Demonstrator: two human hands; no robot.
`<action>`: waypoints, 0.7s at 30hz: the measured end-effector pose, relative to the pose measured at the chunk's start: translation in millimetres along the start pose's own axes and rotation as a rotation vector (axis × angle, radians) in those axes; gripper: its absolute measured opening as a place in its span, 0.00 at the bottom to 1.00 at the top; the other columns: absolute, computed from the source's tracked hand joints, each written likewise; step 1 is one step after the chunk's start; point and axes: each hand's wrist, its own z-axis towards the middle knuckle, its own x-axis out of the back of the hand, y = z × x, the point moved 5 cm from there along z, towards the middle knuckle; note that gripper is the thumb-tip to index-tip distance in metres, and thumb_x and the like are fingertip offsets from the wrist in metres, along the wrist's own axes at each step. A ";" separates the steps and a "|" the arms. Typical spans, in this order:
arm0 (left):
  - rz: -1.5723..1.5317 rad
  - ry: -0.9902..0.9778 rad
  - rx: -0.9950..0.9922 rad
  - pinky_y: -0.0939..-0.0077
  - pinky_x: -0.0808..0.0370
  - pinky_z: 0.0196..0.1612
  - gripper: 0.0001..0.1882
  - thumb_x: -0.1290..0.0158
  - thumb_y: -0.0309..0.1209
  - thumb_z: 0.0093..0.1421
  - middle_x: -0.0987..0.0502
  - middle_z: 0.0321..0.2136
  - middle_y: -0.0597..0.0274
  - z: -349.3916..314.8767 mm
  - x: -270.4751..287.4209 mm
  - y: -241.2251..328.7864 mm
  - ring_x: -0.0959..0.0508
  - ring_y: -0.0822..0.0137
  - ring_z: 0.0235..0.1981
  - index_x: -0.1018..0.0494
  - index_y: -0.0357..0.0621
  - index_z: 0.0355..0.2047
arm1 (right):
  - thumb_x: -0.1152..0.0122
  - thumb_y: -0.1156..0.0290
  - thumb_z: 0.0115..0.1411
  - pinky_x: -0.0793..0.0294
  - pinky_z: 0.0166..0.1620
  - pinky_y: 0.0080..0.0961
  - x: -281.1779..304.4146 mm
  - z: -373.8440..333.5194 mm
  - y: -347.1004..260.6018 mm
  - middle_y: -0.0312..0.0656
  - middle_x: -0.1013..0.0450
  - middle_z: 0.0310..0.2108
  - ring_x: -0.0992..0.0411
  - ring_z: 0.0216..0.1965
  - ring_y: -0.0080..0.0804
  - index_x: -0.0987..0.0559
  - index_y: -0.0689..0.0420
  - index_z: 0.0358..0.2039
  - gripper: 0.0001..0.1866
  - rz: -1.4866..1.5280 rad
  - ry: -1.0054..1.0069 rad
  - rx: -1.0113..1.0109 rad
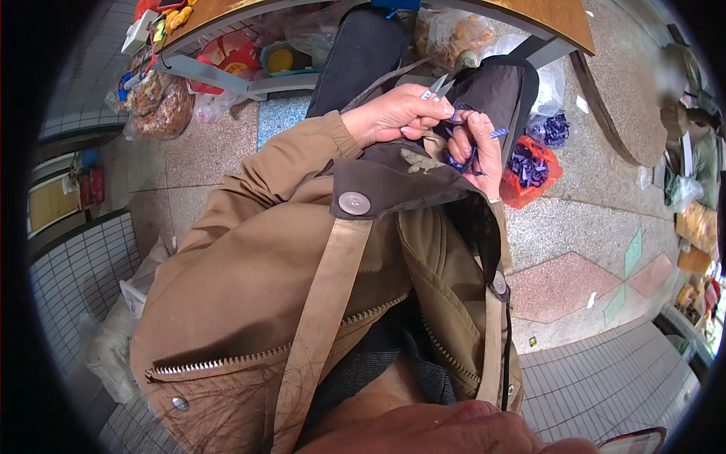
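My two hands meet over my lap, above a dark apron (363, 178). My left hand (393, 115) is closed around small scissors (437, 88), whose metal blades point up and away from me. Its fingertips come close to a dark purple strip at my right hand. My right hand (482, 144) is closed with fingers bent on a purple patterned ribbon (499, 133), one short end sticking out to the right. More of the purple material shows under its fingers, partly hidden by the hand.
A red plastic bag (538, 181) with purple pieces stands right of my knee, beside a clear bag of purple pieces (554, 130). A wooden table (529, 17) spans the far side, with bags and a tub (281, 59) beneath. A filled bag (159, 106) sits far left.
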 end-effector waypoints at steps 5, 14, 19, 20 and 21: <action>0.146 0.052 -0.050 0.90 0.48 0.13 0.05 0.45 0.29 0.60 0.37 0.15 0.76 -1.6 -6.8 -2.1 0.43 0.85 0.13 0.30 0.43 0.30 | 0.43 0.76 0.60 0.43 0.18 0.14 7.3 -1.2 4.4 0.35 0.30 0.23 0.41 0.16 0.14 0.26 0.62 0.33 0.03 -0.075 0.197 0.146; 1.416 0.455 -0.908 0.66 0.27 0.26 0.06 0.46 0.22 0.50 0.25 0.22 0.51 -12.9 -24.2 17.4 0.21 0.53 0.26 0.29 0.40 0.30 | 0.43 0.81 0.56 0.32 0.32 0.12 14.9 1.2 8.1 0.33 0.26 0.27 0.31 0.27 0.14 0.22 0.65 0.33 0.05 -0.742 0.537 0.371; 1.526 0.488 -1.056 0.67 0.26 0.26 0.10 0.44 0.20 0.47 0.24 0.24 0.55 -20.0 -28.2 21.9 0.21 0.54 0.26 0.29 0.40 0.31 | 0.38 0.78 0.54 0.36 0.28 0.10 11.9 3.9 13.2 0.29 0.29 0.23 0.36 0.24 0.11 0.24 0.62 0.32 0.05 -0.723 0.434 0.376; 1.510 0.507 -1.104 0.67 0.26 0.26 0.12 0.43 0.19 0.46 0.24 0.25 0.55 -21.4 -27.8 23.0 0.21 0.55 0.26 0.30 0.41 0.32 | 0.38 0.78 0.54 0.36 0.28 0.10 11.9 3.8 13.4 0.29 0.29 0.23 0.36 0.24 0.11 0.24 0.62 0.32 0.05 -0.724 0.432 0.374; 1.510 0.510 -1.104 0.67 0.26 0.26 0.12 0.43 0.19 0.46 0.24 0.25 0.55 -20.2 -25.6 23.0 0.21 0.55 0.26 0.30 0.41 0.32 | 0.37 0.78 0.54 0.37 0.27 0.10 11.7 4.5 15.5 0.28 0.30 0.22 0.37 0.23 0.10 0.25 0.61 0.32 0.06 -0.668 0.390 0.338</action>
